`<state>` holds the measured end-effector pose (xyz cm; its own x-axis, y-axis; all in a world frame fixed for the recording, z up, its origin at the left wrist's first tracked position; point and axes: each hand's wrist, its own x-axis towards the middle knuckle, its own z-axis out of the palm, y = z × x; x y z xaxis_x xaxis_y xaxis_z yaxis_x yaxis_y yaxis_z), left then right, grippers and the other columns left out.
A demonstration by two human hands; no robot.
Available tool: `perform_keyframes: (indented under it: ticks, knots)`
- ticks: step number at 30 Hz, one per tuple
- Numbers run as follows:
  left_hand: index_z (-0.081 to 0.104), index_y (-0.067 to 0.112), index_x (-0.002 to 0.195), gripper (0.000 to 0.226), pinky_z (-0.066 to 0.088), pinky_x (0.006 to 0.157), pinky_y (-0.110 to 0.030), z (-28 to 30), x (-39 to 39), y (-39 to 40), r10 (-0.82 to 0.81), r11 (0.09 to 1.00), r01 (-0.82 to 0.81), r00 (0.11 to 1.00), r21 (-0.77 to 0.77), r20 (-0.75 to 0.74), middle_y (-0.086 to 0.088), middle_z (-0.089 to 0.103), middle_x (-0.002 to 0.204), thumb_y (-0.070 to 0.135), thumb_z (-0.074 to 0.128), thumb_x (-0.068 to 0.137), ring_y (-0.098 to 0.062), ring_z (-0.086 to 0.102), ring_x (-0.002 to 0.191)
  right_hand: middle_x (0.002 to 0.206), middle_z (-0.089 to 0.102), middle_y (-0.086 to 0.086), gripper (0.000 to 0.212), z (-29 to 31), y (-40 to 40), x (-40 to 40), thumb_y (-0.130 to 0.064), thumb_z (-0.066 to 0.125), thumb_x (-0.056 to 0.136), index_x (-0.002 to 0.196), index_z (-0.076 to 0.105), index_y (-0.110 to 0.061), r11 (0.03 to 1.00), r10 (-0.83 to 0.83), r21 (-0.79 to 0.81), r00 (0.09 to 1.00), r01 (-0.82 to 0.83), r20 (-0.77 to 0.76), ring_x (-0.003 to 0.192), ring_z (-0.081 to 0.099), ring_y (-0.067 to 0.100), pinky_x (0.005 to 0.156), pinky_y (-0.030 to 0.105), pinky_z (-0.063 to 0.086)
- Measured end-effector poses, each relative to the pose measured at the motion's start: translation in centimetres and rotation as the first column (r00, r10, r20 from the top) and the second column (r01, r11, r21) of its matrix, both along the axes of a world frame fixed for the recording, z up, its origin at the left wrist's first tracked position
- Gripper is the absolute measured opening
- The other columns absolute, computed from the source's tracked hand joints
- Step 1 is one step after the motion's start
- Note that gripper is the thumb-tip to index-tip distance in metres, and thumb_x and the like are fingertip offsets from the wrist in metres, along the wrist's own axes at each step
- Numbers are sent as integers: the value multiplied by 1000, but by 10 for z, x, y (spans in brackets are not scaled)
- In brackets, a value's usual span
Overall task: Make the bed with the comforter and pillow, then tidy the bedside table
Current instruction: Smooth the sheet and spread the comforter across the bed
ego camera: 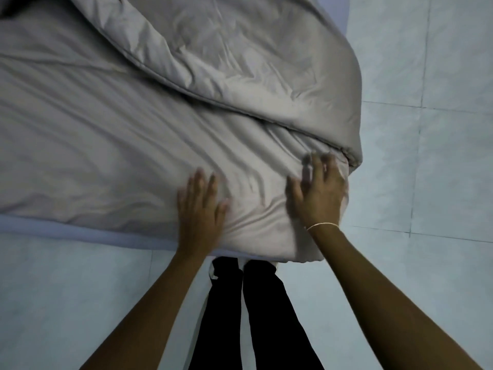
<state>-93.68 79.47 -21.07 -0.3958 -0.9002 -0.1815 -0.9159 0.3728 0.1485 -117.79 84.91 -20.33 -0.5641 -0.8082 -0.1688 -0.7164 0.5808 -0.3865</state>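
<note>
A grey comforter [112, 124] covers the bed, with a thick folded-over layer [253, 57] lying across its upper right part. Both my hands rest flat on the cloth near the bed's near corner. My left hand [201, 209] lies palm down with fingers spread. My right hand [318, 189], with a thin band on its wrist, lies palm down close to the folded edge and looks blurred. Neither hand grips the fabric. No pillow or bedside table is in view.
A pale mattress edge [80, 232] shows under the comforter at the lower left. Light floor tiles [426, 129] surround the bed on the right and in front. My legs in dark trousers [253, 316] stand against the bed's corner.
</note>
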Motion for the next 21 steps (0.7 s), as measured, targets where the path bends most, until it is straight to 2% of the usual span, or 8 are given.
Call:
perform_keyframes:
  ticks: [2, 3, 5, 8, 10, 14, 18, 21]
  knots:
    - [21, 11, 149, 66, 19, 110, -59, -5, 27, -12, 141, 989, -145, 986, 35, 93, -21, 20, 155, 51, 25, 96, -38, 21, 142, 161, 3, 11, 80, -12, 13, 36, -64, 42, 88, 152, 10, -28, 977, 80, 196, 996, -85, 34, 147, 8, 33, 107, 66, 17]
    - [17, 10, 150, 70, 18, 111, -61, -11, 40, -11, 137, 989, -144, 980, 42, 141, -22, 17, 155, 52, 26, 95, -39, 20, 142, 161, -3, 9, 84, -20, 24, 48, -70, 36, 86, 153, 3, -30, 956, 127, 265, 992, -126, 14, 148, 1, 32, 106, 69, 15]
    - [12, 8, 151, 73, 15, 113, -59, -20, 60, -1, 50, 997, -62, 976, 54, 211, -22, 13, 156, 54, 26, 96, -39, 17, 143, 161, -5, 6, 88, -29, 43, 53, -76, 29, 83, 152, 0, -31, 931, 179, 325, 984, -169, -1, 148, 0, 30, 106, 71, 15]
    - [11, 7, 151, 73, 14, 114, -58, -19, 67, 9, 10, 998, -24, 977, 61, 212, -23, 11, 156, 55, 25, 97, -40, 16, 143, 162, -6, 2, 87, -27, 62, 41, -77, 25, 82, 152, 0, -33, 909, 244, 346, 970, -231, 7, 149, 1, 26, 108, 68, 16]
    - [13, 8, 151, 72, 15, 113, -60, -15, 62, 9, 19, 997, -32, 983, 67, 185, -24, 12, 156, 55, 25, 97, -41, 17, 143, 162, -1, 2, 84, -19, 68, 36, -75, 28, 84, 153, 5, -32, 910, 273, 323, 962, -260, 8, 149, 3, 25, 110, 67, 14]
    - [13, 15, 151, 73, 16, 111, -62, -7, 29, -17, -10, 998, 6, 998, 69, 68, -22, 15, 156, 56, 28, 92, -40, 17, 143, 154, 30, 13, 56, -6, 25, 14, -52, 45, 91, 138, 45, -22, 961, 251, 132, 966, -242, -60, 144, 23, 33, 111, 64, 16]
    - [14, 17, 151, 71, 15, 112, -61, -5, -23, -64, -27, 1000, 27, 999, -2, 26, -20, 13, 157, 55, 28, 92, -37, 14, 144, 152, 30, 19, 48, -1, -55, -6, -31, 55, 89, 135, 48, -21, 953, 289, -36, 937, -302, -197, 142, 24, 41, 111, 63, 19]
    - [15, 18, 151, 71, 13, 111, -62, -10, -58, -83, -42, 999, 43, 998, -13, 49, -19, 16, 156, 56, 26, 92, -36, 16, 144, 155, 21, 21, 42, -5, -98, -20, -28, 50, 95, 136, 45, -28, 928, 369, 50, 896, -369, -247, 143, 16, 43, 111, 63, 14]
